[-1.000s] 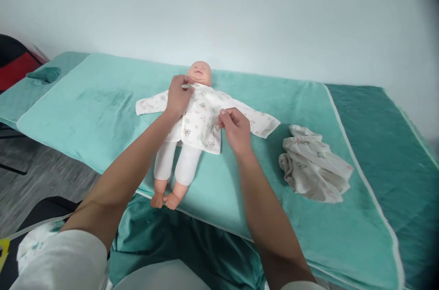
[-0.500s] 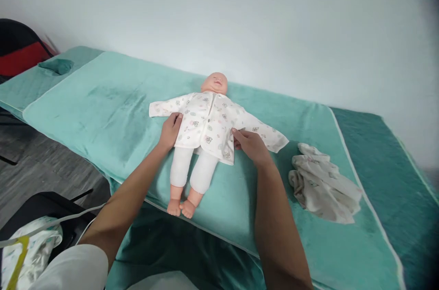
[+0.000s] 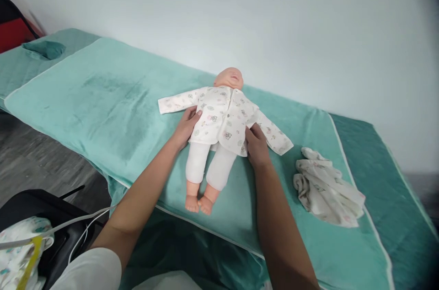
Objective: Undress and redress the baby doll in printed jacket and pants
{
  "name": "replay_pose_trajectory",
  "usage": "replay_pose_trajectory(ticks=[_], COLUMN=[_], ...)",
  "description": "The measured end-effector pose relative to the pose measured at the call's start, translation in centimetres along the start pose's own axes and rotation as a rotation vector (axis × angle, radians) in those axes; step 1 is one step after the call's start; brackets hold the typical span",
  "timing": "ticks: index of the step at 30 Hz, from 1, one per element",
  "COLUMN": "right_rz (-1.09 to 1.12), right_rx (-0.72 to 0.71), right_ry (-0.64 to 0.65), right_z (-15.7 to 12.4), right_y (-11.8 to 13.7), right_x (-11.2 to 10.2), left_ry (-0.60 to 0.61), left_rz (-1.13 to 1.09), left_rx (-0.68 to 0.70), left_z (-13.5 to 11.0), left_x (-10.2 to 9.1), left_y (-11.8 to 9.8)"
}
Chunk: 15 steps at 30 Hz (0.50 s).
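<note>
Head view looks down on a doll (image 3: 229, 79) lying on its back on a light teal towel (image 3: 103, 98), its head toward the pale wall (image 3: 240, 15) and its bare feet (image 3: 199, 203) close to the towel's near edge. The doll wears a white printed jacket (image 3: 222, 118) with both sleeves spread out to the sides, and plain white trousers (image 3: 200, 166).

The left hand (image 3: 187, 126) lies against one side of the jacket, just under that sleeve, with its fingers stretched out flat and loose on the cloth, gripping nothing. The right hand (image 3: 255, 146) rests at the opposite side, touching the jacket's lower hem. Only its back shows, the fingers bent toward the fabric, so whether it pinches the hem or merely presses on it cannot be told.

To the right of the doll, apart from it, a crumpled printed garment (image 3: 327, 189) sits on the same towel. A darker teal cover (image 3: 394, 153) shows beyond the towel's white-edged right border. A small folded teal cloth (image 3: 44, 48) lies far off at the left end. At the lower left, off the bed, are a black object (image 3: 44, 217), a white cable (image 3: 85, 223) and a printed cloth (image 3: 17, 258) with a yellow strip.
</note>
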State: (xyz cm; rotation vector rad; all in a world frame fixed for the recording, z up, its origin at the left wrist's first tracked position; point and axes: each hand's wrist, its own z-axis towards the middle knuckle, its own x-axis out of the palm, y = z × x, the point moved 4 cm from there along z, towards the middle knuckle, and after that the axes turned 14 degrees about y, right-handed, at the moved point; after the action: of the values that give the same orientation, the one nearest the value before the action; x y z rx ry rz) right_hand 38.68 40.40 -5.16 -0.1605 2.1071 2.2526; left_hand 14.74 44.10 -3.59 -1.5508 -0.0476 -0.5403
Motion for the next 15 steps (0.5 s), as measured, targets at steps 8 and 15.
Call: replay_pose_trajectory(ticks=[8, 15], right_rz=[0.367, 0.652], right_rx=[-0.057, 0.062], right_ry=[-0.026, -0.087], right_z=[0.7, 0.4], right_y=[1.2, -0.5], right_x=[0.0, -2.4], left_ry=[0.128, -0.154], left_rz=[-0.208, -0.448], left_rx=[0.061, 0.041], left_z=[1.6, 0.8], left_x=[1.6, -0.9], left_y=[1.0, 1.5])
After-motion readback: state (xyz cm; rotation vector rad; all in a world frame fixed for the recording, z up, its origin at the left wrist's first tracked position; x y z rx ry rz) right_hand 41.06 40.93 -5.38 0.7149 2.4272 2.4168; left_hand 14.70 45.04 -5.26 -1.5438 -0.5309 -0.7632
